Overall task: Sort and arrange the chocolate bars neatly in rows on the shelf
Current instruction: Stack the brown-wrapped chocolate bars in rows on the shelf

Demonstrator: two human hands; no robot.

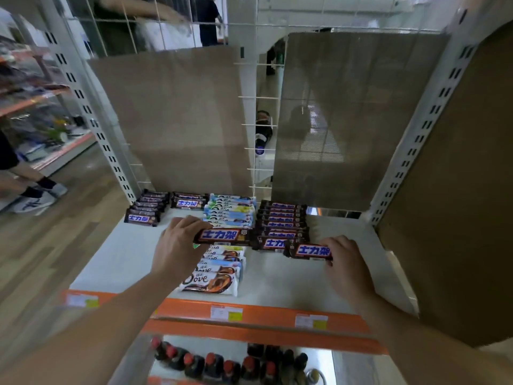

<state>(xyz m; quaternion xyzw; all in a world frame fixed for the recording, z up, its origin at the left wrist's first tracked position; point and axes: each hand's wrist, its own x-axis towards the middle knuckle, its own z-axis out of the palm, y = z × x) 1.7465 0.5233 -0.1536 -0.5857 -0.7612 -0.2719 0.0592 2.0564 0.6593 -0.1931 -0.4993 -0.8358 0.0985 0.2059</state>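
Brown chocolate bar at the frame's centre is pinched at its left end by the left hand, fingers curled, above the white Dove bars. To its lower right, the right hand pinches a second brown bar at the front of the brown row on the white shelf.

Rows of chocolate bars on the shelf

At back left, left stack and second stack side by side; right of them, Dove row from back to front; further right, Snickers row. Across the Dove row, held bar in left hand; at the front end of the Snickers row, other bar in right hand. Underneath, bottles.
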